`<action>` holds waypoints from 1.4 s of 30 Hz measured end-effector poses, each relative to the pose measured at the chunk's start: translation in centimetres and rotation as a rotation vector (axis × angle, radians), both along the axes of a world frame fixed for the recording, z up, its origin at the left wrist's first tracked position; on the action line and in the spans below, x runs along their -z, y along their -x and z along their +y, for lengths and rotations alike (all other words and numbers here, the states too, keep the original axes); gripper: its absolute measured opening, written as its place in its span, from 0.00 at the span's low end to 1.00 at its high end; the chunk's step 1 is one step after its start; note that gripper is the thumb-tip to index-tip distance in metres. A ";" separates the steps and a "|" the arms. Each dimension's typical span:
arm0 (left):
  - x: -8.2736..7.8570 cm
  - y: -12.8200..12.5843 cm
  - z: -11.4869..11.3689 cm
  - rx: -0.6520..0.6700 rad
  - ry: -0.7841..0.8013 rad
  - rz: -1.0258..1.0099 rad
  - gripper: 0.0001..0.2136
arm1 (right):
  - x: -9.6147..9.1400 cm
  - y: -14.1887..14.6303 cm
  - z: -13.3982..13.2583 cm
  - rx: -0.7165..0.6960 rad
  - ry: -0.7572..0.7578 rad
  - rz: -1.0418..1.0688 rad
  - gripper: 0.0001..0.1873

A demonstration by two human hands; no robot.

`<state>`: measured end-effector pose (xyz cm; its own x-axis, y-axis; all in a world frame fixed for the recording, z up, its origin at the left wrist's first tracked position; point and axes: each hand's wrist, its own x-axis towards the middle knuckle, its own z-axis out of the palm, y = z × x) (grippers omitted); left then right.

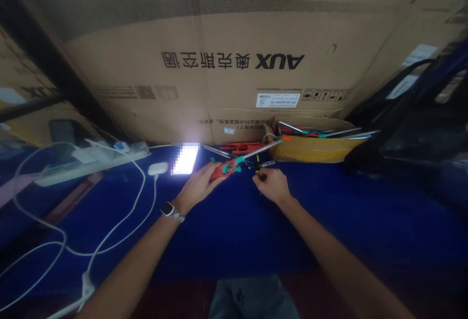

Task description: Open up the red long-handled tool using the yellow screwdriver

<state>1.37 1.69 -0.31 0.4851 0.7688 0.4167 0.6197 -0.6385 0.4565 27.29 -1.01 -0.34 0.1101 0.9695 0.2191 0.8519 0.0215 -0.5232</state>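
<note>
My left hand (199, 182) is closed around a red-and-teal handled tool (224, 169) with a long metal tube, which points up and to the right. The handle's upper side shows teal and dark parts; its exact kind is unclear. To its right, my right hand (274, 185) is closed with its fingers pinched on a small black-and-yellow tool (257, 163), perhaps a screwdriver; its tip is hard to make out. Thin wires and small metal parts lie between the hands. Just beyond them lies a red handle piece (243, 148).
A yellow-sided carton (310, 148) holding several similar metal-tubed tools stands at the back right. Behind rises a large cardboard box (219, 31). A lit phone (185, 159), a white earphone case (158, 168), a power strip (91, 163) and loose white cables lie left on the blue cloth (234, 241).
</note>
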 end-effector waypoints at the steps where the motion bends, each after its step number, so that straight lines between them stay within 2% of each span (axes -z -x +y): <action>1: 0.1 -0.2 -0.1 0.012 0.005 0.001 0.20 | -0.1 0.0 0.2 0.034 0.050 -0.052 0.12; 5: 0.3 -1.2 -0.4 0.009 0.045 -0.029 0.19 | -0.6 0.1 0.8 0.101 0.145 -0.164 0.11; 9: 0.4 -2.7 -0.9 -0.011 0.097 -0.193 0.17 | -0.9 0.1 1.0 0.101 0.157 -0.169 0.15; 14: 1.3 -3.8 -1.1 0.034 0.407 -0.463 0.17 | -0.9 -0.2 0.8 0.093 0.141 -0.091 0.19; 17: 1.8 -3.9 -1.1 0.061 0.493 -0.566 0.17 | -0.9 -0.3 0.8 0.095 0.136 -0.068 0.19; 20: 1.7 -4.2 -1.3 0.100 0.539 -0.626 0.18 | -1.0 0.1 0.5 0.107 0.083 -0.040 0.18; 23: 1.0 -4.8 -1.8 0.154 0.590 -0.638 0.18 | -1.2 1.2 -0.3 0.027 -0.084 0.067 0.18; 26: 0.5 -5.7 -2.3 0.148 0.563 -0.630 0.16 | -1.2 2.7 -0.8 -0.180 -0.177 0.256 0.15; 31: 0.7 -6.1 -2.5 0.055 0.431 -0.532 0.17 | -0.9 4.1 -0.4 -0.421 -0.099 0.610 0.25; 34: 1.0 -6.1 -2.4 -0.076 0.371 -0.481 0.17 | -0.7 4.3 -0.3 -0.471 -0.074 0.651 0.26; 36: 1.0 -6.2 -2.3 -0.117 0.358 -0.479 0.16 | -0.3 4.5 -0.3 -0.481 -0.069 0.651 0.23; 38: 0.9 -6.2 -2.4 -0.125 0.356 -0.432 0.14 | 0.3 4.7 0.1 -0.485 -0.058 0.677 0.19; 42: 0.1 -5.8 -2.4 -0.051 0.297 -0.254 0.13 | 1.1 4.2 1.3 -0.503 -0.050 0.755 0.19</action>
<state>7.14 -0.73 -0.41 0.3532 0.8946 0.2738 0.4912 -0.4264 0.7596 23.09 0.31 -1.42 -0.1922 0.9332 0.3035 0.1666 0.3359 -0.9271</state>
